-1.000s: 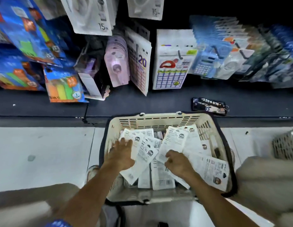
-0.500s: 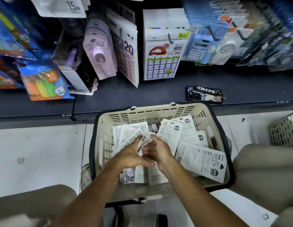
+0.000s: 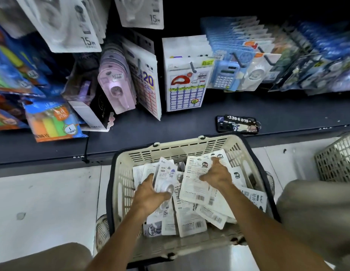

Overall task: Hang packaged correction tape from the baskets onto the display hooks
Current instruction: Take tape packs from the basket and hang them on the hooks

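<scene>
A cream plastic basket [image 3: 182, 148] stands on the floor before the shelf, filled with several white correction tape packs. My left hand [image 3: 150, 194] grips a small stack of packs [image 3: 166, 177] over the basket's left half. My right hand [image 3: 217, 173] lies on a large white pack [image 3: 195, 184] in the right half, fingers curled over its top edge. White 15 m correction tape packs [image 3: 72, 26] hang from display hooks at the top left.
A phone with a keychain [image 3: 237, 125] lies on the dark shelf ledge behind the basket. Hanging stationery packs, a lilac tape pack [image 3: 115, 89] and label sheets [image 3: 186, 89] crowd the shelf. A second basket [image 3: 338, 159] stands at the right. My knees frame the bottom.
My hands have parted from the middle: the left one now holds a stack at the left, the right one has moved right onto another pack.
</scene>
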